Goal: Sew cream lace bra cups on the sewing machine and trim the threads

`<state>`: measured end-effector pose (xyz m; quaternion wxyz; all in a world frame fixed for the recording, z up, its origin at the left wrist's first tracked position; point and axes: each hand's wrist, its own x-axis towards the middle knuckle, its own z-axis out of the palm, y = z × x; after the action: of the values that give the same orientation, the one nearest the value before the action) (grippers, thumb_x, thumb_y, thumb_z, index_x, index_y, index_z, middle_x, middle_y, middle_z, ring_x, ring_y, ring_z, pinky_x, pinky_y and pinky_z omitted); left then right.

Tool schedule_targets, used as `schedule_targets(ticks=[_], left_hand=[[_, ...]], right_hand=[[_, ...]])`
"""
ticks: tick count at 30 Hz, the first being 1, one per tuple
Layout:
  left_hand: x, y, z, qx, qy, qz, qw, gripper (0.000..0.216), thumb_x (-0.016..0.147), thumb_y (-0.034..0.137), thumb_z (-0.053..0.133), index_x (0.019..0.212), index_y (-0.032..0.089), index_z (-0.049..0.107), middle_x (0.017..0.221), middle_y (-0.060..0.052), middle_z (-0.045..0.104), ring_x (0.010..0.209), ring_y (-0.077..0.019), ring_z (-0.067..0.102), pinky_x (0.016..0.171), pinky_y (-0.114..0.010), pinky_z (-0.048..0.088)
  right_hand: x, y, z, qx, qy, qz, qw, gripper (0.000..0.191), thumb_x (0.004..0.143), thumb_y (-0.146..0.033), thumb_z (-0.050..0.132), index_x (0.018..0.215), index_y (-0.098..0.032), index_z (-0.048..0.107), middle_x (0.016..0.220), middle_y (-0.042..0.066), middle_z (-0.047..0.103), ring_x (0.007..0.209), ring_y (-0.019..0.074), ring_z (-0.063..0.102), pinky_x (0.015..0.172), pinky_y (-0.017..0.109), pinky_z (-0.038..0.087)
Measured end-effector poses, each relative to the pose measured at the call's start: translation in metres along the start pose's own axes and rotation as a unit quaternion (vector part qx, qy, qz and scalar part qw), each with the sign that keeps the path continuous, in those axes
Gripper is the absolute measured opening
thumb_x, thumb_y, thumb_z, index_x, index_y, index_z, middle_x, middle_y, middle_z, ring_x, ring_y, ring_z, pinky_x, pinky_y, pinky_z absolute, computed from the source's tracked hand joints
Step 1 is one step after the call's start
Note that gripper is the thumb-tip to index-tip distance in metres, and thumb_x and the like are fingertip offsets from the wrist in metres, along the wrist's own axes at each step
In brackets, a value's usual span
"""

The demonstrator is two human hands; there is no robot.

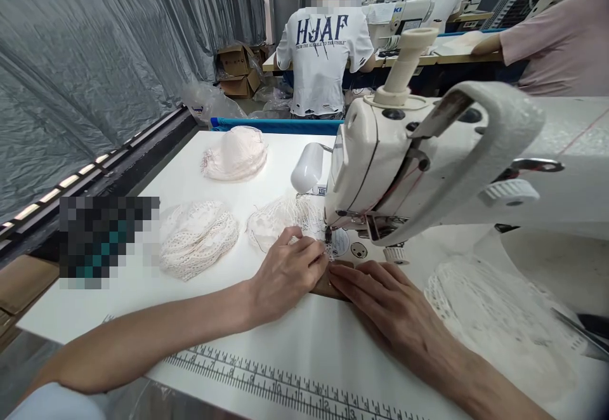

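Note:
My left hand (288, 272) is closed just left of the sewing machine's needle area, fingers curled over white lace (276, 220) that trails behind it on the table. My right hand (380, 293) lies with outstretched fingers in front of the presser foot (328, 235), its fingertips resting on a flat brown piece (328, 285). What is under the fingertips of both hands is partly hidden. The white sewing machine (409, 153), threaded with pink thread, stands over the right hand.
A bundle of white lace (198, 239) and a pale pink pile (236, 153) lie on the left. More white lace (490, 306) lies right, beside dark scissors (578, 331). A printed ruler (276, 385) runs along the front edge. A person (328, 52) sits beyond the table.

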<state>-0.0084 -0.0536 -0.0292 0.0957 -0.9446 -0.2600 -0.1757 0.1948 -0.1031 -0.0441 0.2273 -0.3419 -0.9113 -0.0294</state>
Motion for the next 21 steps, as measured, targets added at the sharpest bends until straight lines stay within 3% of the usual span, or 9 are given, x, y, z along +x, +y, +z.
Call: schedule_targets(ticks=[21], left_hand=[[-0.0010,0.0004,0.0023,0.013,0.011,0.003,1.000,0.020,0.090,0.005,0.041,0.096,0.012,0.059,0.090,-0.004,0.065,0.085,-0.0128,0.060,0.088,-0.035,0.040]], right_hand=[[0.0072,-0.0023,0.0019,-0.011,0.037,0.020,0.999,0.024,0.091,-0.013,0.044,0.108,-0.015,0.061,0.110,0.008,0.066,0.093,0.0192,0.056,0.075,0.035,0.043]])
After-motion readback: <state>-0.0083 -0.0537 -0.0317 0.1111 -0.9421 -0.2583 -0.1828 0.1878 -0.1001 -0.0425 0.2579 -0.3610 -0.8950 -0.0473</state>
